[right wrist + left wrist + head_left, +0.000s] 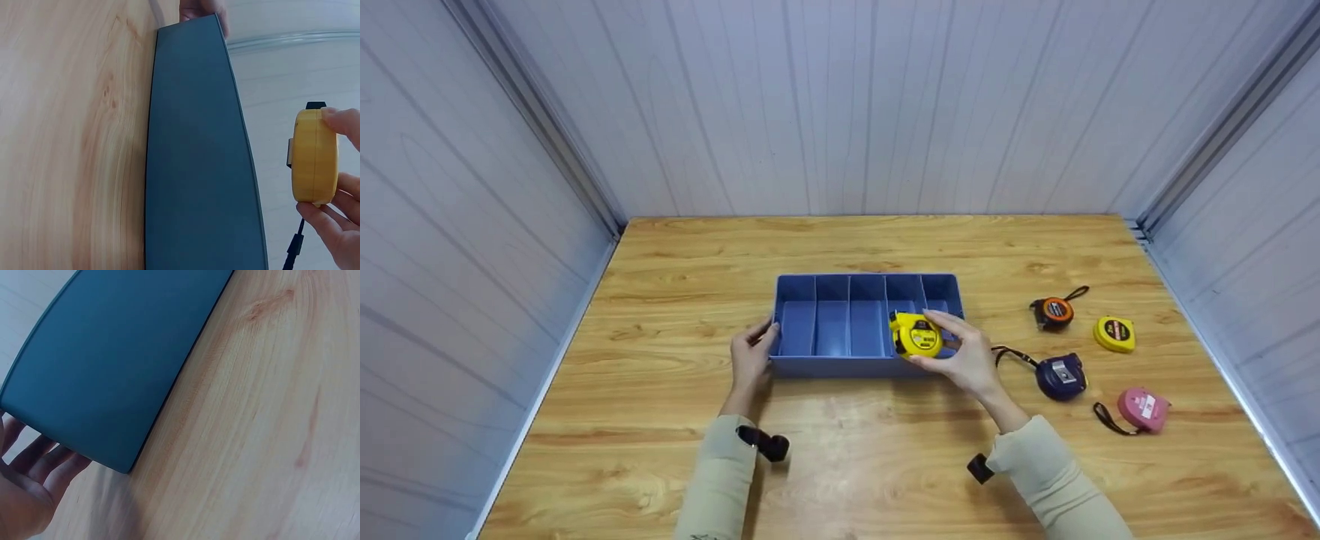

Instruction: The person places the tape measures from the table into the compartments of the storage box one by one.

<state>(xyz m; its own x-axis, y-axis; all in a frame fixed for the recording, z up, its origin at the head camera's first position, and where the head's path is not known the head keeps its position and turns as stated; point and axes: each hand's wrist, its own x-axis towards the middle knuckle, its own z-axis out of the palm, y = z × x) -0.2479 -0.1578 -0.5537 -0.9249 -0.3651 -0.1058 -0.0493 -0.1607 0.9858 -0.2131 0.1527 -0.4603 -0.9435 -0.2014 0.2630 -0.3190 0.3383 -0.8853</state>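
A blue divided box (832,367) with a row of several compartments sits on the wooden table. At its left end, my left hand (750,360) grips the wall; the left wrist view has those fingers (64,472) against the end face. My right hand (969,364) pinches a yellow tape measure (919,337) between thumb and fingers, above the right-hand compartments. From the right wrist view, the tape measure (314,157) is edge-on, above the level of the box's rim, with a black strap hanging below it. The hand and tape measure partly hide the two rightmost compartments.
To the right lie a black-and-orange tape measure (1054,312), another yellow tape measure (1114,334), a dark blue tape measure (1061,376) and a pink tape measure (1144,410). Pale panel walls (840,112) enclose the table (675,300) at the back and sides.
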